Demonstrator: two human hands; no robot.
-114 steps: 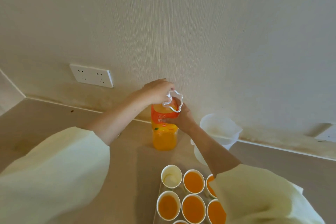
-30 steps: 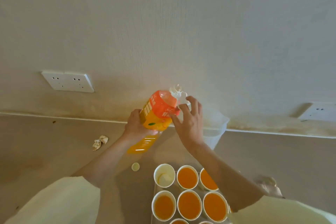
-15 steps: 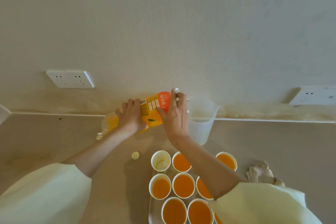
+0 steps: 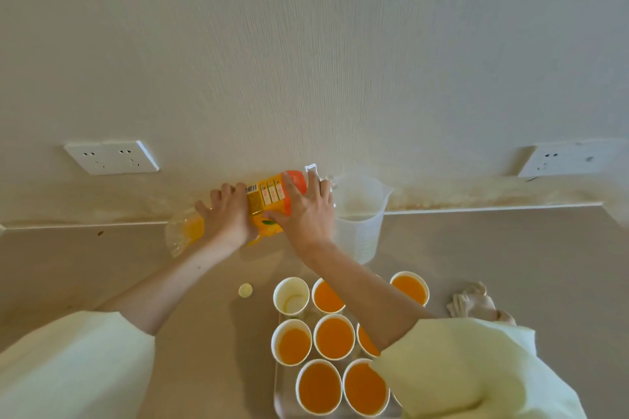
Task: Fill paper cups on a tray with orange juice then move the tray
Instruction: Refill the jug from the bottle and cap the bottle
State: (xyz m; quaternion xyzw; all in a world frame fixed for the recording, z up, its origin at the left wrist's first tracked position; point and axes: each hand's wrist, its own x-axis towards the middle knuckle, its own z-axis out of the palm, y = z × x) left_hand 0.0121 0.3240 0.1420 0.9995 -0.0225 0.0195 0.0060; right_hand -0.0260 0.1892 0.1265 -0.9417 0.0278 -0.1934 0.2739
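Juice bottle [image 4: 269, 197] lies sideways, mouth pointing right at the measuring jug [image 4: 360, 214].
Left hand [image 4: 228, 214] and right hand [image 4: 306, 211] clasp it; label print unreadable.

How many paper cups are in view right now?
8. Back row: one empty cup, two filled. Middle row: three filled. Front row: two filled. The right arm may hide more.
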